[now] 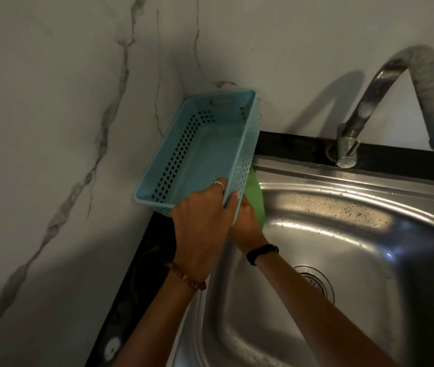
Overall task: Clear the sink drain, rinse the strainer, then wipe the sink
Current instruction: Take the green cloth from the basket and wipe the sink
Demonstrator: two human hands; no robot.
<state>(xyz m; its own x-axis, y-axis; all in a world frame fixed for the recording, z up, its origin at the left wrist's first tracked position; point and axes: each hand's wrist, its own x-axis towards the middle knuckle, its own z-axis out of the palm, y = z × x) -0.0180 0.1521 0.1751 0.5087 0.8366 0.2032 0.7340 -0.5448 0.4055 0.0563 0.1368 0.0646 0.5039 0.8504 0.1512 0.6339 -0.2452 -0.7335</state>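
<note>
A light blue perforated basket (202, 152) is held tilted in the corner, its far end raised against the marble wall (51, 128). It is gripped at its near right corner by the left hand (200, 229), with the fingers curled over the rim and the thumb pressed on the outer wall. Beneath that raised edge the right hand (245, 223) is pushed in, and a green cloth (257, 200) is pressed by it against the sink's left rim; the fingers are hidden under the basket, so their grip cannot be told. The cloth is seen lying along the upper left corner of the steel sink (343, 229), just where the rim meets the black counter (141, 274). Little room is left on that side: wall, basket and rim are crowded together. The basin itself is open, with water drops scattered on its back slope. The drain strainer (315, 282) is seated in the basin floor, partly covered by the right forearm. The curved faucet (385, 102) is mounted at the back rim, well apart from both hands.
</note>
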